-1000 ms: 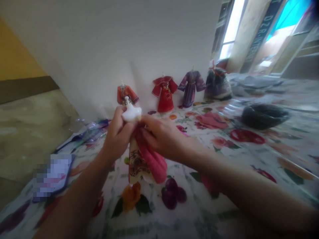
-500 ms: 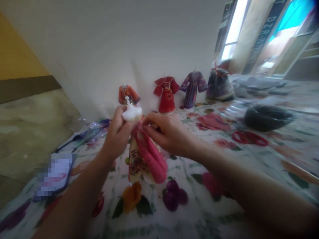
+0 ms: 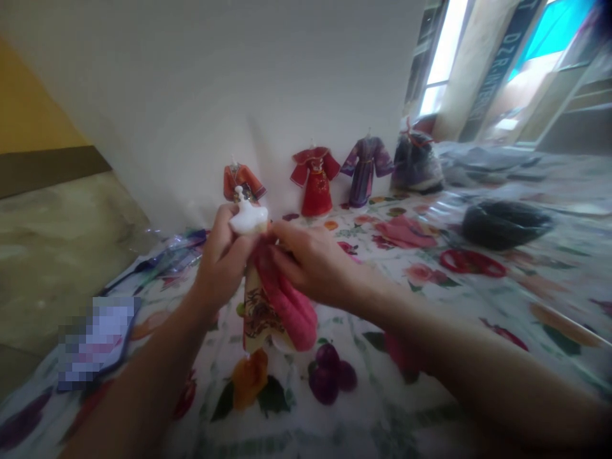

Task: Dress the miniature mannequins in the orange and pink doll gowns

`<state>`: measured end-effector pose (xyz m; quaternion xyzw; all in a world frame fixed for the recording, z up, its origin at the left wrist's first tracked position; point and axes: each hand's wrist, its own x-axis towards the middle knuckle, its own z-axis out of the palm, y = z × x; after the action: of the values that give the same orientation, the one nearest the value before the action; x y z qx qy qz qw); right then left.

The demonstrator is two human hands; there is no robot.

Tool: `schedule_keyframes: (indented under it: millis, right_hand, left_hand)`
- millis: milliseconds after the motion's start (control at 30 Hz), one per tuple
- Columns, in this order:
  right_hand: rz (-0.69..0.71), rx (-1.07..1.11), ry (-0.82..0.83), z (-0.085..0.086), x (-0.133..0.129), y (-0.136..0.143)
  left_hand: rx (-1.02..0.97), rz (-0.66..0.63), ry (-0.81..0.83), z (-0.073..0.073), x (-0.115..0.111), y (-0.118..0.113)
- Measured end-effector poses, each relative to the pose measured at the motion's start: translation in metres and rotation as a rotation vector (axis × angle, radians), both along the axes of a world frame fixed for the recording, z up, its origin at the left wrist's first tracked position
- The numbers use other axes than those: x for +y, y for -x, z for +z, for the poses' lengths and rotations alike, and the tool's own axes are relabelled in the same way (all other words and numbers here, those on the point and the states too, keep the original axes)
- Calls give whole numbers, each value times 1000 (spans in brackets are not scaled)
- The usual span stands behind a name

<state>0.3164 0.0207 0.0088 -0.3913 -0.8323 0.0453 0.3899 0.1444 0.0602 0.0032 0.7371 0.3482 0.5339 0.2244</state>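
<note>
A small white doll-size mannequin (image 3: pixel 248 217) stands upright in front of me, its shoulders bare. Below them hangs a cream patterned skirt (image 3: pixel 256 312), with a pink cloth (image 3: pixel 295 313) draped down its right side. My left hand (image 3: pixel 224 255) is closed around the mannequin's left side, thumb in front just under the shoulders. With fingers bent together, my right hand (image 3: pixel 310 258) pinches the top of the pink cloth at the waist. My fingers hide the exact spot where cloth and waist meet.
Against the wall stand three dressed mini mannequins, in an orange robe (image 3: pixel 243 182), a red dress (image 3: pixel 316 185) and a purple robe (image 3: pixel 366 169). Rightward lie a pink cloth piece (image 3: pixel 406 231), red-handled scissors (image 3: pixel 472 262) and a black bundle (image 3: pixel 504 223). A phone (image 3: pixel 98 344) lies left on the flowered tablecloth (image 3: pixel 329 421).
The right hand's fingers have shifted slightly down and closer over the top of the pink cloth. The whole view has moved a little; the left hand keeps its grip.
</note>
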Motion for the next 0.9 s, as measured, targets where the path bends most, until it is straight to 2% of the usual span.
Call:
schedule_keyframes:
  millis: [200, 333, 467, 667, 900]
  right_hand:
    - [-37, -44, 57, 2, -6, 7]
    - [-3, 21, 71, 20, -4, -13]
    - [-66, 104, 66, 34, 1, -35]
    - [4, 60, 65, 25, 5, -28]
    - [43, 54, 55, 15, 7, -19]
  left_hand:
    - [2, -14, -15, 2, -4, -1]
    - [-47, -46, 44, -1, 5, 1]
    - [-153, -102, 128, -2, 10, 1]
    - [-260, -123, 241, 1, 5, -1]
    - [-235, -130, 178, -2, 13, 4]
